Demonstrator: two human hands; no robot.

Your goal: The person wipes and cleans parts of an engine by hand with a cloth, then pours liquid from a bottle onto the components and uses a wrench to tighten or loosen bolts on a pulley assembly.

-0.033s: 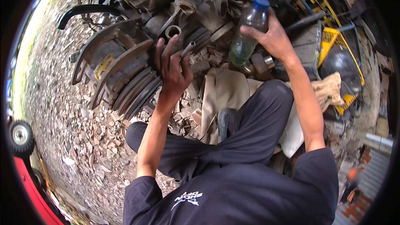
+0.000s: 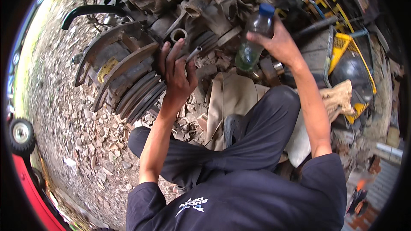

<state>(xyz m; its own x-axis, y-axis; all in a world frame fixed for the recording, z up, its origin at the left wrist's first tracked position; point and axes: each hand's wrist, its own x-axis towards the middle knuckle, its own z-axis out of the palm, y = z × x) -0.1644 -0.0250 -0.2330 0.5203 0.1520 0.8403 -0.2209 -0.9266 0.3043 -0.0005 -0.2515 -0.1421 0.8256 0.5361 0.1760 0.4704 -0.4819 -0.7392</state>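
A greasy engine block (image 2: 205,4) lies on the rubble in front of me as I sit. My left hand (image 2: 177,75) presses against it just below a round open port (image 2: 178,34), its fingers stretched up and a short metal rod (image 2: 193,53) pinched by the thumb. My right hand (image 2: 280,42) is raised to the right of the block. It grips a clear plastic bottle (image 2: 252,38) with a blue cap, held upright, with a little greenish liquid at its bottom.
Grooved pulleys (image 2: 137,98) and a curved metal cover (image 2: 107,47) stick out at the engine's left. A black hose (image 2: 90,10) arches above. Stone chips (image 2: 72,137) cover the ground. Cardboard (image 2: 233,94), a rag (image 2: 342,96), a yellow crate (image 2: 346,42) and a small wheel (image 2: 21,132) lie around.
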